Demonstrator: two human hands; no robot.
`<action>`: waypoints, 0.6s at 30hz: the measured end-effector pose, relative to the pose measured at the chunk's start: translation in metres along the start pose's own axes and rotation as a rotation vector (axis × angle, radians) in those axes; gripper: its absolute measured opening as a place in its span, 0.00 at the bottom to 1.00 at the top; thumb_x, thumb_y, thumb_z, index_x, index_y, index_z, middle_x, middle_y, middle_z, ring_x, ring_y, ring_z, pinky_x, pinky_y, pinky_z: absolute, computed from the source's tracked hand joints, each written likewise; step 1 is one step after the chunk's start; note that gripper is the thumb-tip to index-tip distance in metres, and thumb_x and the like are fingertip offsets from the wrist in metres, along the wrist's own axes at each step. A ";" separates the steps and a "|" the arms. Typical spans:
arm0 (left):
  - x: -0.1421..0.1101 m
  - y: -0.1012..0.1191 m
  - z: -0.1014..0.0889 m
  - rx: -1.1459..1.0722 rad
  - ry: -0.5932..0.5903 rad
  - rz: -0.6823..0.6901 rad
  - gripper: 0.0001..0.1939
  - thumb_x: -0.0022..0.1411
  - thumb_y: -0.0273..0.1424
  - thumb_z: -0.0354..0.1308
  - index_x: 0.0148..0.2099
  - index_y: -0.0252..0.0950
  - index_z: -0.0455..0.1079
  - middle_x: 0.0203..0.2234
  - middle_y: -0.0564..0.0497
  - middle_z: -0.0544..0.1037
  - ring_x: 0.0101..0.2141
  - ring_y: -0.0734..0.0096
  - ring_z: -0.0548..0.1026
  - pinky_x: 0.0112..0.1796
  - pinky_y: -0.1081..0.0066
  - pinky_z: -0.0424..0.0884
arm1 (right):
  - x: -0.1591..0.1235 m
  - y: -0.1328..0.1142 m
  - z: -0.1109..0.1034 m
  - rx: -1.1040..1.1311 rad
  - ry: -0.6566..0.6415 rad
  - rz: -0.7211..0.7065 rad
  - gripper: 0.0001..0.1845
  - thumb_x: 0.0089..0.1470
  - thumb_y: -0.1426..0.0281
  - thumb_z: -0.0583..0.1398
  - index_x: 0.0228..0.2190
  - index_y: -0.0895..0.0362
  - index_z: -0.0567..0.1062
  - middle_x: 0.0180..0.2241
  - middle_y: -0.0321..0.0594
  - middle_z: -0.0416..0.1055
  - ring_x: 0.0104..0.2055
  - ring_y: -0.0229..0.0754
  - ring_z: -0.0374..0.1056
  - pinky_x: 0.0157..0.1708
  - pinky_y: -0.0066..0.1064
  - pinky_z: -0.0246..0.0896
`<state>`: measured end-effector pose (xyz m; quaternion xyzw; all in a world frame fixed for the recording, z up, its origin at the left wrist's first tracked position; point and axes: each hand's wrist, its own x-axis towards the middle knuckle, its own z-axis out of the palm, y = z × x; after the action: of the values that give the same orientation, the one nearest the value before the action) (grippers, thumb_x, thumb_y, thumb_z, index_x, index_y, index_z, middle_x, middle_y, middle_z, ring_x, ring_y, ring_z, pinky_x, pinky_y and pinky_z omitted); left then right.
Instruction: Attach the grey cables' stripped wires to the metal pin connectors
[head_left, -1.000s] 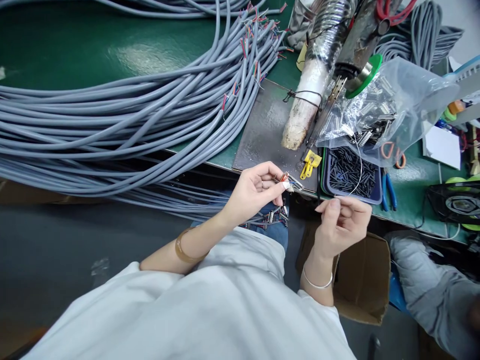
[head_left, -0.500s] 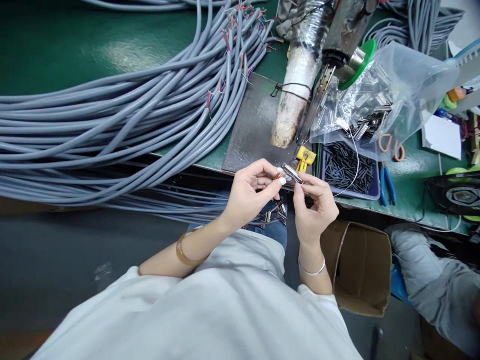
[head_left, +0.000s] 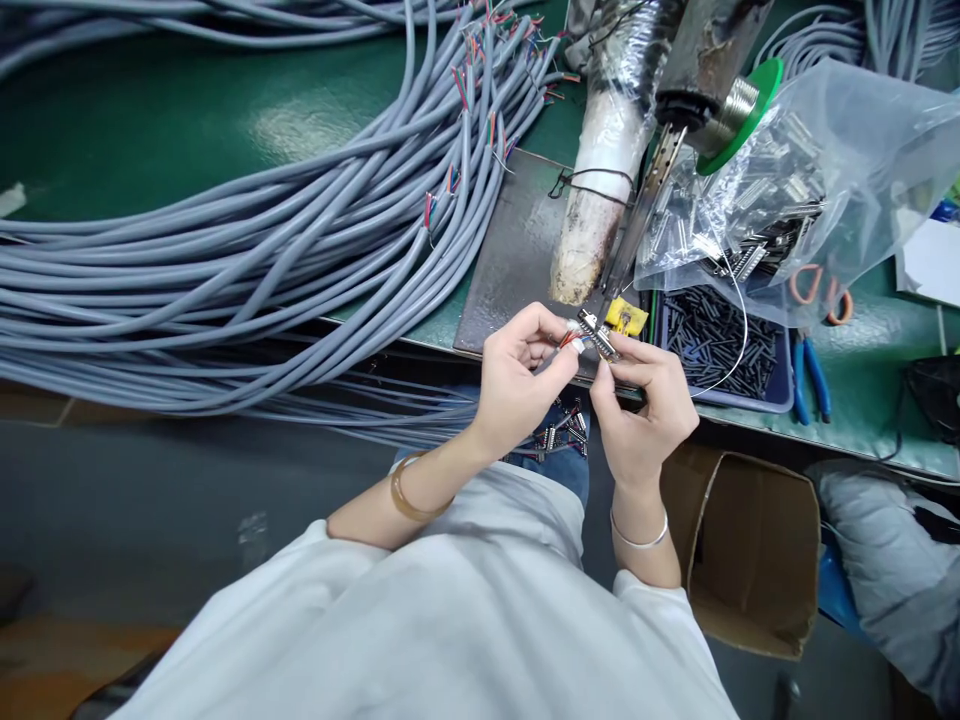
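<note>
Fingers of my left hand (head_left: pixel 521 375) pinch the stripped end of a grey cable, where thin coloured wires (head_left: pixel 571 339) fan out. Those wires meet a small metal multi-pin connector (head_left: pixel 597 335). My right hand (head_left: pixel 646 405) grips the connector's right end between thumb and fingers. A thin solder wire (head_left: pixel 745 330) loops down to behind the right hand; whether the hand holds it too is hidden. Just beyond the hands, a soldering iron (head_left: pixel 651 205) points down beside a yellow clip (head_left: pixel 627 317). More wired connectors (head_left: pixel 559 438) lie over my lap.
Grey cables (head_left: pixel 300 250) cover the table's left side. A wrapped post (head_left: pixel 592 200) stands over a dark plate (head_left: pixel 517 240). Rightward are a solder spool (head_left: pixel 750 115), a bag of connectors (head_left: pixel 787 190), a bin of black sleeves (head_left: pixel 724 345), blue-handled pliers (head_left: pixel 810 380) and a cardboard box (head_left: pixel 754 550).
My right hand has come left from beside the bin and taken hold of the connector. The connector has turned slightly between the hands. The camera view has shifted a little.
</note>
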<state>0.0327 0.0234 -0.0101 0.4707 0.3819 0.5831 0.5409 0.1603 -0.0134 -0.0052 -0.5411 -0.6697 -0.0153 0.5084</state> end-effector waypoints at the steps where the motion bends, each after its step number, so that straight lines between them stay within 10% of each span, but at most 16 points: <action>1: 0.000 0.001 0.000 0.006 0.002 0.004 0.07 0.60 0.26 0.63 0.32 0.35 0.67 0.30 0.55 0.75 0.20 0.86 0.65 0.23 0.82 0.67 | 0.001 0.000 0.000 0.000 0.002 -0.004 0.10 0.54 0.79 0.65 0.33 0.53 0.74 0.41 0.38 0.81 0.43 0.41 0.78 0.42 0.36 0.78; 18: -0.005 0.005 -0.003 -0.019 -0.022 -0.071 0.07 0.61 0.31 0.65 0.34 0.35 0.69 0.34 0.53 0.76 0.22 0.86 0.66 0.22 0.82 0.65 | -0.001 -0.003 -0.004 -0.020 -0.025 0.002 0.08 0.55 0.76 0.64 0.31 0.51 0.71 0.40 0.39 0.81 0.41 0.41 0.78 0.39 0.36 0.77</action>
<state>0.0283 0.0176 -0.0071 0.4578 0.3869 0.5621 0.5700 0.1606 -0.0177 -0.0029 -0.5472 -0.6753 -0.0145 0.4943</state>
